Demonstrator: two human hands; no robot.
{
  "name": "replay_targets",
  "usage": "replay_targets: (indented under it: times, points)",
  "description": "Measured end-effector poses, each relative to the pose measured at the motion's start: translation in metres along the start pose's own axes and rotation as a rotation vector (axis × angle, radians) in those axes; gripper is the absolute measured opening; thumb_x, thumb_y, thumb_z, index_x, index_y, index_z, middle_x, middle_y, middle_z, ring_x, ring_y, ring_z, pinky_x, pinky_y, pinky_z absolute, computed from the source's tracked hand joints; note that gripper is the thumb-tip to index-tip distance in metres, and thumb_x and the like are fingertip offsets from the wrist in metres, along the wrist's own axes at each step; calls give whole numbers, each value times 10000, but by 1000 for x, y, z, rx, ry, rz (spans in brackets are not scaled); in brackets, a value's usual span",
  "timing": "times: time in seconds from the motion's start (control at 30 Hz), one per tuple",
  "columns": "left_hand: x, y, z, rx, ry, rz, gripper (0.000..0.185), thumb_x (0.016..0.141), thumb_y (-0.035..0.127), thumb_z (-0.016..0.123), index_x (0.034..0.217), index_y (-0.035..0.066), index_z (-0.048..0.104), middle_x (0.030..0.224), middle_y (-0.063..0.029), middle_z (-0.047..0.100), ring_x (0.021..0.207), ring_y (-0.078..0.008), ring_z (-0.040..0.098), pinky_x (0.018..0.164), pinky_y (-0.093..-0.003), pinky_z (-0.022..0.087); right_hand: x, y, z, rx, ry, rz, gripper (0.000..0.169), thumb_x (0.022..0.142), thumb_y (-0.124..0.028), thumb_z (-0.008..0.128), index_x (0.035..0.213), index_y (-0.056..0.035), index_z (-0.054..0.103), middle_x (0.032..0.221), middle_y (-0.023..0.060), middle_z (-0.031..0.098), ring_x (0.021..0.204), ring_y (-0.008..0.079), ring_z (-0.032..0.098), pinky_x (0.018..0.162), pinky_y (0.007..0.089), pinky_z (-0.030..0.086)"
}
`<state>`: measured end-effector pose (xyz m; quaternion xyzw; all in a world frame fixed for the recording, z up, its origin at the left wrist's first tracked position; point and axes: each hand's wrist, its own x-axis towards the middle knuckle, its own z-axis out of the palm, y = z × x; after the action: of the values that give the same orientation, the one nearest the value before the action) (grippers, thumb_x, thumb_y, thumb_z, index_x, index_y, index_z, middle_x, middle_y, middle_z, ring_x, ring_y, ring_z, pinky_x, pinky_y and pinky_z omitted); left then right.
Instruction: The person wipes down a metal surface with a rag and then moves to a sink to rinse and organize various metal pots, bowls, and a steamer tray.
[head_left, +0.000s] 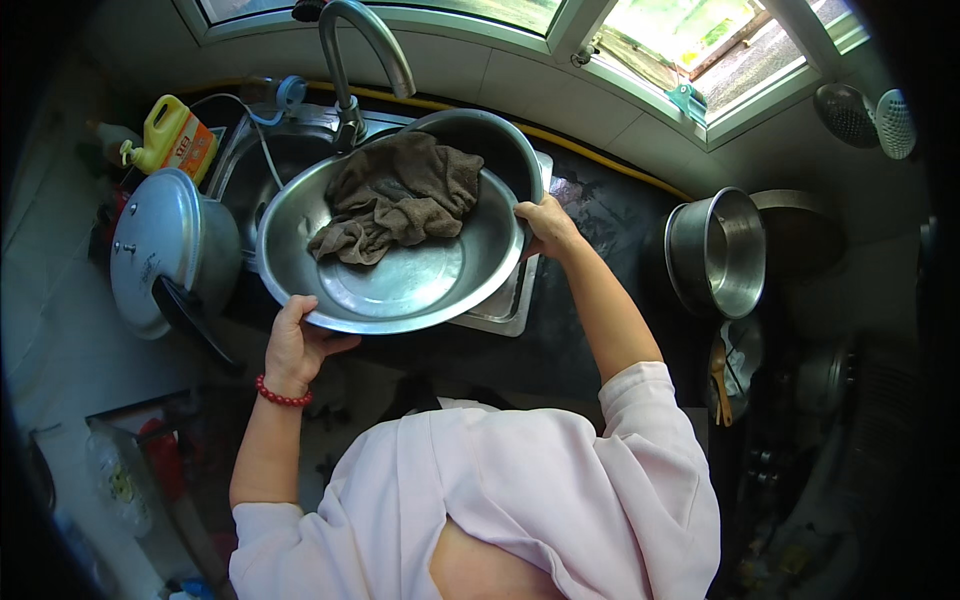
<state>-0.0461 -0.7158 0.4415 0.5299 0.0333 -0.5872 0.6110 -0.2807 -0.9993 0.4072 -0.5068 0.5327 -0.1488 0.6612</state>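
Both hands hold a wide stainless steel basin (382, 289) by its rim, above the kitchen sink. My left hand (295, 343) grips the near left rim, thumb on top and fingers underneath. At the right rim is my right hand (550, 227), its thumb over the edge. A crumpled dark brown cloth (409, 191) lies in the far part of the basin and hangs over its far rim. Behind and partly beneath stands a second metal basin (517, 150), mostly hidden. The curved metal faucet (367, 30) rises beyond the cloth.
To the left stand a lidded metal pressure cooker (161, 247) with a black handle and a yellow detergent jug (171, 139). Metal pots (720, 251) sit on the dark countertop (600, 217) at right. A yellow hose (600, 159) runs along the wall below an open window (697, 60).
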Motion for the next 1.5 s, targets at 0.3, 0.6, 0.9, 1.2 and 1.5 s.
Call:
replay_targets:
  times: [0.3, 0.6, 0.9, 1.2, 1.5]
  points:
    - [3, 5, 7, -26, 116, 45, 179, 687, -6, 445, 839, -46, 532, 825, -119, 579, 752, -272, 620, 665, -441, 540, -8, 12, 0, 52, 91, -128, 437, 722, 17, 448, 1159, 16, 460, 819, 137, 586, 602, 218, 601, 444, 357, 520]
    - [-35, -8, 30, -6, 37, 171, 222, 662, -88, 431, 857, -33, 523, 764, -54, 546, 668, -145, 566, 635, -266, 479, -84, 14, -42, 231, 203, -234, 430, 692, 73, 440, 1118, 25, 466, 876, 115, 565, 718, 206, 586, 626, 307, 501]
    - [-45, -23, 84, 239, -265, 90, 368, 663, -55, 440, 1025, -72, 507, 912, -113, 579, 792, -176, 596, 719, -285, 502, -167, 77, -116, 430, 389, -244, 499, 658, 91, 458, 1154, 60, 416, 962, 131, 557, 825, 220, 593, 735, 322, 506]
    - [-56, -11, 142, 389, -576, -64, 673, 690, 8, 525, 1302, 7, 244, 1110, -154, 476, 927, -229, 580, 648, -350, 575, -233, 167, -140, 661, 417, -161, 527, 706, 114, 451, 1223, 32, 387, 1055, 126, 554, 893, 227, 595, 759, 326, 518]
    - [-55, -66, 147, 458, -766, -158, 904, 711, 173, 639, 1360, 3, 34, 1115, -164, 416, 941, -190, 500, 687, -322, 500, -265, 234, -199, 962, -3, -354, 475, 748, 122, 462, 1214, 30, 442, 1099, 173, 555, 915, 221, 605, 755, 327, 534]
